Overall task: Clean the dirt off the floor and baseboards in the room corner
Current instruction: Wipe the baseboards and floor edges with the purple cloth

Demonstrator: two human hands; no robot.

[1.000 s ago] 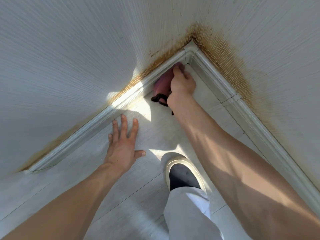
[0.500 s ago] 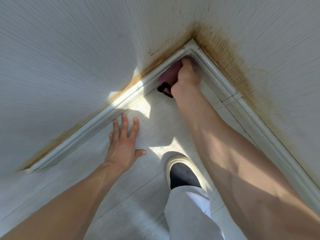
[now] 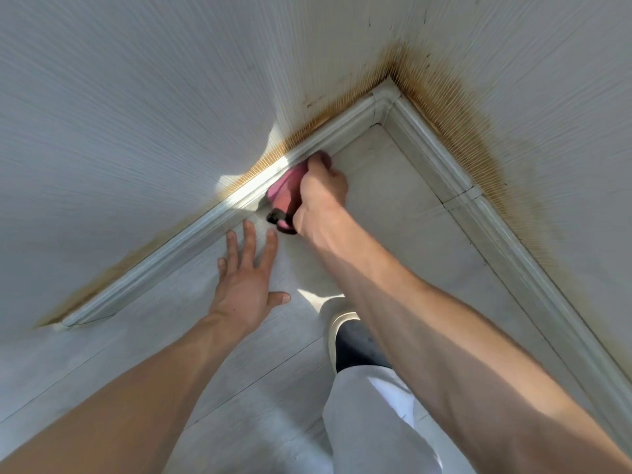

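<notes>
Head view: right hand (image 3: 319, 200) grips a pink cloth (image 3: 285, 188) with a black trim or loop (image 3: 278, 222) at its near end, fingers curled round it, cloth pressed into the joint where the left baseboard (image 3: 191, 234) meets the floor (image 3: 393, 213), a little way out from the corner piece (image 3: 384, 99). Left hand (image 3: 244, 282) lies flat on the floor, fingers straight and spread, bracing, just beside the cloth hand but not touching it.

Step in hand looks like scrubbing along the left baseboard. To do it well: keep cloth bunched so an edge gets into the moulding grooves, push along the run not across it, keep weight on the braced palm, work toward or away from the corner in overlapping passes, then do the right baseboard (image 3: 478, 200).

Materials: baseboards are glossy white ribbed moulding, likely plastic, with a rounded corner cap and a joint clip on the right run. Floor is pale plank with faint grain, smooth, greyish film near the corner. Walls (image 3: 136, 97) are finely ribbed white, with a brown-orange stain (image 3: 455, 107) fanning up from the corner, rough so probably harder to wipe. Cloth soft, fuzzy. Own shoe (image 3: 345, 336) and white trouser leg (image 3: 369, 422) below
</notes>
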